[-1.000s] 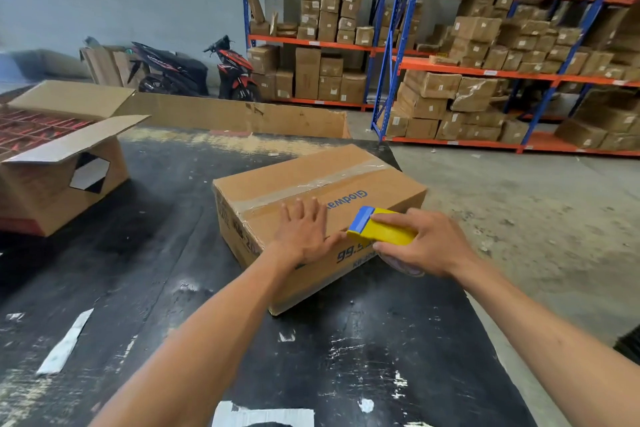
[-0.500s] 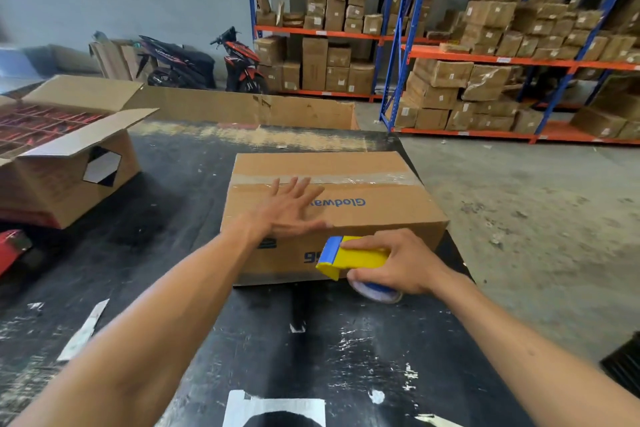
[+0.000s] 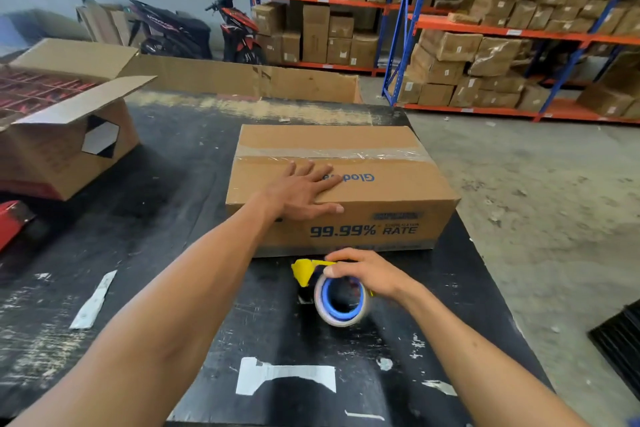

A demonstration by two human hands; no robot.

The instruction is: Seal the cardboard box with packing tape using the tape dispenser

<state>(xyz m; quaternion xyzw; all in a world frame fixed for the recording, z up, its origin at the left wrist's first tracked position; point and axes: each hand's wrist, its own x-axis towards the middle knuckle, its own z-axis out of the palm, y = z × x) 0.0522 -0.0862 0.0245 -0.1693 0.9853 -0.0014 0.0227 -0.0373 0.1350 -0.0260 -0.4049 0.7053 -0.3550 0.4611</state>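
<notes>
In the head view, the closed brown cardboard box with blue print (image 3: 341, 184) sits on the black scuffed worktable (image 3: 166, 253), near its far right part. The long axis of the box runs left to right across the view, and its printed front side, with "99.99% RATE", faces the person. A strip of clear packing tape (image 3: 332, 153) lies along the top, parallel to the long axis, over the seam between the flaps.

The left hand (image 3: 299, 192) is open and flat, fingers spread, palm down on the top of the box near its front edge; the thumb hangs over the edge onto the front side. The left forearm reaches forward from the lower left, almost straight.

The right hand (image 3: 367, 272) is closed around the yellow and blue tape dispenser with a roll of clear tape (image 3: 337, 291) — the fingers curl over the top of it. The dispenser is just in front of the box, low above the table; I cannot tell if it touches the table. The open core of the roll faces the camera, and the yellow end points to the left. The right forearm comes from the lower right, with the wrist bent a little inward.

At the left stands an open brown carton with raised flaps (image 3: 65, 135) — well apart from the sealed box.
</notes>
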